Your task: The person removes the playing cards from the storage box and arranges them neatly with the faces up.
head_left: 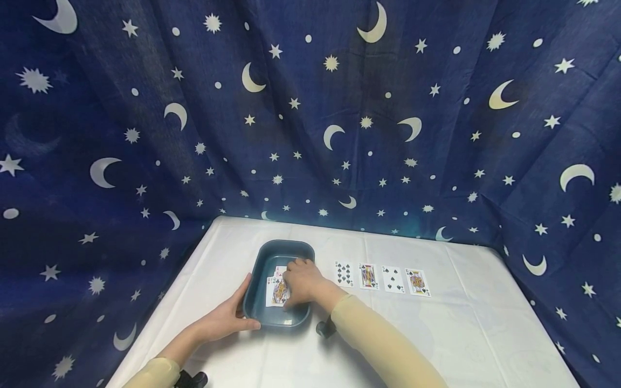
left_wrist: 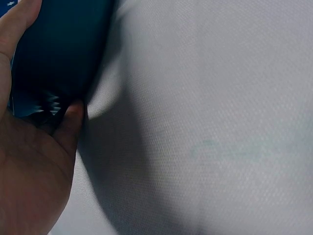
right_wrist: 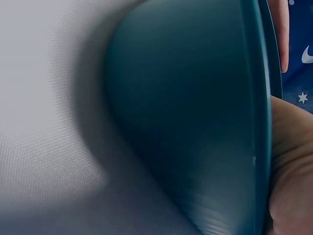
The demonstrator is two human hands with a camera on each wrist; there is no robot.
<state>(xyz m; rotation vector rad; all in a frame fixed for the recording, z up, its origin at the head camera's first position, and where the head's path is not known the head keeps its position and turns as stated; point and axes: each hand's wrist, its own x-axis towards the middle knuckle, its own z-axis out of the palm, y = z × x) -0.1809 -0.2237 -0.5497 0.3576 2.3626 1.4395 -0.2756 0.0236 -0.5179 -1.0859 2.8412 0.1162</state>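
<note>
- The blue tub [head_left: 283, 250] sits on the white table [head_left: 466, 334], near the left side.
- The left hand [head_left: 228, 318] holds the tub's left rim, thumb on the near corner.
- The right hand [head_left: 302, 281] reaches inside and pinches the cards [head_left: 276, 293].
- Cards look thin, light and slippery. I think it's best to lift them by an edge.
- Four more cards [head_left: 380, 278] lie in a row to the right.

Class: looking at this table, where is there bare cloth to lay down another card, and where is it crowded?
Bare cloth lies right of the four-card row to the table edge, and in front of that row. It is crowded at the tray: the left hand grips its near rim and the right hand rests on the cards inside.
</note>
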